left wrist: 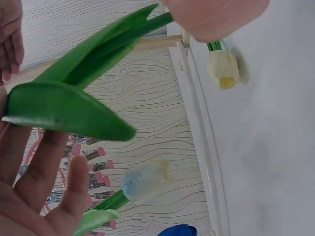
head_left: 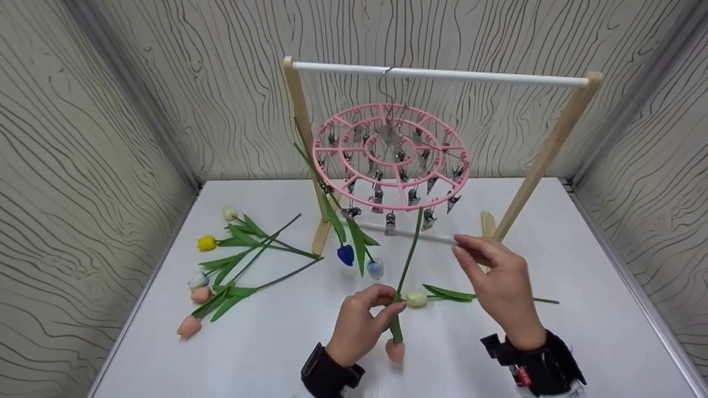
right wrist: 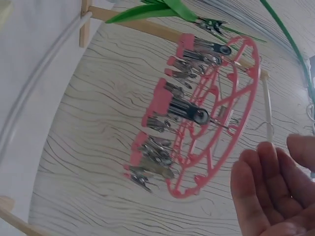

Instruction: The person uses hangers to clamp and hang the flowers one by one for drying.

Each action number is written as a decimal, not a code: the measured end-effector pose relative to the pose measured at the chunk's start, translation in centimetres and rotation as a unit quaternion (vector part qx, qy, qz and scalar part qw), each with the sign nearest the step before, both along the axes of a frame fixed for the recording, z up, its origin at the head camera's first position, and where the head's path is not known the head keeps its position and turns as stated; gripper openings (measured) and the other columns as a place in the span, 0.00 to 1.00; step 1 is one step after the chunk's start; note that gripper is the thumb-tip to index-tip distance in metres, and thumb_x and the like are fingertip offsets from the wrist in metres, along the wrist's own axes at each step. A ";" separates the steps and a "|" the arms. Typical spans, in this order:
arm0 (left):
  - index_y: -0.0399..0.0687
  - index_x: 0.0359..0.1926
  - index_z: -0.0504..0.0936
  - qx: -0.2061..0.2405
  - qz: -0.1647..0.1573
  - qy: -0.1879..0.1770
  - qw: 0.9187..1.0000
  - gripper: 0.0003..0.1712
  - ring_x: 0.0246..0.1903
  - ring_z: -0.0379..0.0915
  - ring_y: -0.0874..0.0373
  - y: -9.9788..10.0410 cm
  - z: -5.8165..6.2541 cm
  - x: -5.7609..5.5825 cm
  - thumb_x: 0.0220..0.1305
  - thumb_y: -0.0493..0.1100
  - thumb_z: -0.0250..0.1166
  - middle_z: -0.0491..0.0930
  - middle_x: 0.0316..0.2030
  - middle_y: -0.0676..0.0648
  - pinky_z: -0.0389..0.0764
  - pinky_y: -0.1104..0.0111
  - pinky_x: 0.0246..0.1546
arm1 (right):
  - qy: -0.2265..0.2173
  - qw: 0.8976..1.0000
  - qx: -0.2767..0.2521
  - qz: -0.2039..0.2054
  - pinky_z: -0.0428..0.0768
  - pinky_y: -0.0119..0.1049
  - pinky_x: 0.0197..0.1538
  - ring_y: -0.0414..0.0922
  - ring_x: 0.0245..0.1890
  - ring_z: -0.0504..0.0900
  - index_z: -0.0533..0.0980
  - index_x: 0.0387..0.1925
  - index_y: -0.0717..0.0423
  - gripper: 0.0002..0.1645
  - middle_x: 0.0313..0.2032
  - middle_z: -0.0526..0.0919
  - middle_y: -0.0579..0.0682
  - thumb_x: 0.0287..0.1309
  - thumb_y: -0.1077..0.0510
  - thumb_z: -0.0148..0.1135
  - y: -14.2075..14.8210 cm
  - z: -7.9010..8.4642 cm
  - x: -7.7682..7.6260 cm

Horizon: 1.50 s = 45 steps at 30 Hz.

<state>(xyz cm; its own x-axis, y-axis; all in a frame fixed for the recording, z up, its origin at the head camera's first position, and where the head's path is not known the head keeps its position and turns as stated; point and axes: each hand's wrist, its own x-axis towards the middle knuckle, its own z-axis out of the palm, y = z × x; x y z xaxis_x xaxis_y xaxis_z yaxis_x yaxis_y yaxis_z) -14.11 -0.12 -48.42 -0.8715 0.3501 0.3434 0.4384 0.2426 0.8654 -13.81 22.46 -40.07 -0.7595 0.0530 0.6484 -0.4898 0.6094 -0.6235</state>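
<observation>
An artificial pink tulip (head_left: 395, 351) hangs head-down from my left hand (head_left: 362, 320), which pinches its stem near the green leaves (left wrist: 74, 113). The bare stem end points up toward the front of a round pink clip hanger (head_left: 401, 202). To the right of the hanger, my right hand (head_left: 495, 284) is raised with its fingers loosely bent and holds nothing. A blue tulip (head_left: 345, 255) and a pale blue tulip (head_left: 375, 268) hang head-down from clips on the hanger's left side. Metal clips (right wrist: 187, 110) with pink tips dangle around its rings.
The hanger hooks over a white rod (head_left: 475, 76) on a wooden stand (head_left: 545, 157). Several tulips, with a yellow one (head_left: 206, 243) among them, lie on the white table (head_left: 265, 354) at left. A white tulip (head_left: 416, 299) lies behind the hands. Patterned walls surround the table.
</observation>
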 end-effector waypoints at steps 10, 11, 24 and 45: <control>0.50 0.40 0.80 0.050 0.019 0.029 0.998 0.12 0.35 0.78 0.67 -0.1 0.3 -1.2 0.58 0.50 0.62 0.82 0.35 0.57 0.78 0.73 0.35 | -0.100 0.994 -0.008 0.051 0.79 0.36 0.42 0.42 0.43 0.79 0.76 0.51 0.56 0.20 0.43 0.80 0.48 0.57 0.53 0.61 -3.5 -2.0 -3.6; 0.50 0.39 0.80 0.054 0.024 0.032 0.998 0.12 0.35 0.78 0.67 -0.1 0.4 -1.4 0.58 0.50 0.62 0.82 0.34 0.57 0.78 0.72 0.35 | -0.101 0.993 -0.011 0.051 0.79 0.35 0.42 0.41 0.43 0.79 0.76 0.52 0.55 0.21 0.44 0.80 0.48 0.57 0.53 0.62 -3.9 -2.0 -3.9; 0.42 0.38 0.81 0.098 0.072 0.006 0.993 0.07 0.31 0.76 0.59 -0.5 5.4 -1.6 0.59 0.39 0.64 0.81 0.31 0.50 0.79 0.67 0.32 | -0.130 0.989 -0.015 0.061 0.77 0.33 0.30 0.38 0.29 0.77 0.78 0.47 0.53 0.20 0.39 0.79 0.45 0.54 0.48 0.64 -5.8 -0.8 -7.4; 0.52 0.40 0.82 0.130 0.101 0.025 0.986 0.13 0.34 0.76 0.62 -0.6 2.6 -4.5 0.58 0.52 0.63 0.79 0.33 0.56 0.79 0.68 0.34 | -0.200 0.952 -0.186 0.139 0.80 0.36 0.41 0.46 0.37 0.82 0.79 0.43 0.58 0.19 0.38 0.81 0.54 0.49 0.55 0.68 -5.1 -0.2 -6.0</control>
